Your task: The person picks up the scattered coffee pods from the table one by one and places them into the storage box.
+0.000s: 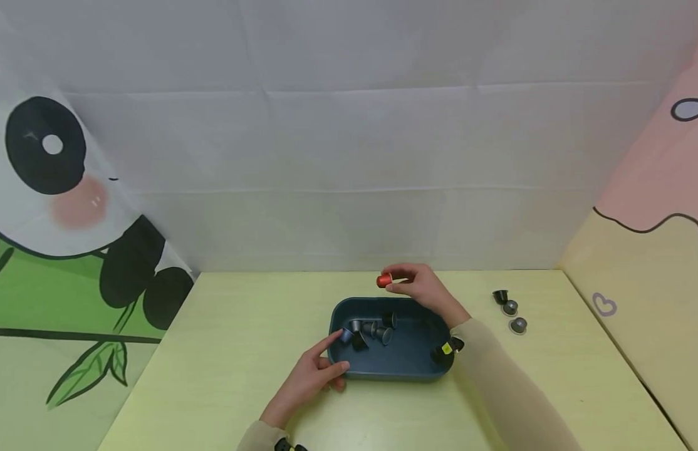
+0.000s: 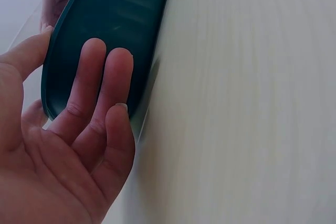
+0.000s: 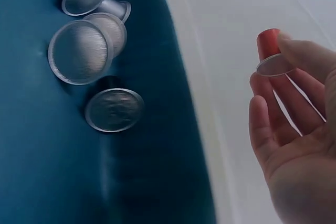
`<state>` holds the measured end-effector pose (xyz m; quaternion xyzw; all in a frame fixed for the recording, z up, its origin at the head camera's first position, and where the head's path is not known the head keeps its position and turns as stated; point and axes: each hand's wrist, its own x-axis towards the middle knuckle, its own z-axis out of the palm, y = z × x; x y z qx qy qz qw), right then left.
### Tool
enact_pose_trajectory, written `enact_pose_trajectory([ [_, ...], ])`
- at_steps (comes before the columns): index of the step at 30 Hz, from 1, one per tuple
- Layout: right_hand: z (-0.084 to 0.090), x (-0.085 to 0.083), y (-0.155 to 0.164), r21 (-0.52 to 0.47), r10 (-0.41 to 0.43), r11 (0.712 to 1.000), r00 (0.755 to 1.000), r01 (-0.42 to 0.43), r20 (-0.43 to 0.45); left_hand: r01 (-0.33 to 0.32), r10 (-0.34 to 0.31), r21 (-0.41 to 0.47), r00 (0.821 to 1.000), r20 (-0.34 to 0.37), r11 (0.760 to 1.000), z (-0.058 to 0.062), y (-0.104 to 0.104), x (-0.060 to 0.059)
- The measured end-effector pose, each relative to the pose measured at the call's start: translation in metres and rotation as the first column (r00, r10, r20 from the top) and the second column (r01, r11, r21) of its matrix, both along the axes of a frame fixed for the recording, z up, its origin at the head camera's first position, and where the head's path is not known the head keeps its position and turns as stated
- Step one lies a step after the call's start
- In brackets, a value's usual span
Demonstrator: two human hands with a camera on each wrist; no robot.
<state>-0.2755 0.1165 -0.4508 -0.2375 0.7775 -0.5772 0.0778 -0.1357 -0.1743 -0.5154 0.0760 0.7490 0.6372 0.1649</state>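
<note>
A red coffee capsule [image 1: 385,280] is pinched between the thumb and fingers of my right hand [image 1: 419,287], just beyond the far rim of the dark blue-green tray [image 1: 411,357]. In the right wrist view the capsule [image 3: 269,43] shows its silver foil lid facing down. My left hand [image 1: 314,373] grips the tray's near left corner, its index finger along the left rim. Several capsules [image 1: 384,335], dark, silver and blue, lie jumbled in the left half of the tray. Some foil lids [image 3: 81,52] face the right wrist camera.
Right of the tray, a black capsule [image 1: 500,297] and two grey capsules [image 1: 510,307] sit on the pale wooden table [image 1: 225,351]. A white cloth backdrop [image 1: 349,156] rises behind the table, with printed panels on both sides.
</note>
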Motion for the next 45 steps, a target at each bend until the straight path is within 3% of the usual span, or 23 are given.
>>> enact_pose_trajectory([
  [7,-0.022,-0.004,-0.004,0.007,0.071,0.997,0.997,-0.071,0.001,-0.006,0.006,-0.014,1.0,-0.001,1.0,-0.002,0.001,0.0],
  [14,-0.029,-0.001,-0.015,0.178,0.238,0.959,0.967,-0.218,-0.096,-0.007,0.007,-0.021,1.0,-0.019,1.0,-0.001,0.002,0.0],
  [24,-0.034,0.005,-0.027,0.247,0.386,0.892,0.922,-0.378,0.018,0.0,-0.001,-0.035,1.0,-0.016,0.999,0.0,0.002,-0.001],
  [33,-0.039,0.006,-0.031,0.299,0.418,0.857,0.906,-0.419,0.069,-0.005,0.005,-0.024,1.0,-0.005,1.0,-0.001,0.001,-0.002],
  [45,-0.035,0.005,-0.029,0.249,0.416,0.873,0.907,-0.419,0.068,-0.005,0.005,-0.025,1.0,0.0,1.0,0.003,0.002,0.0],
])
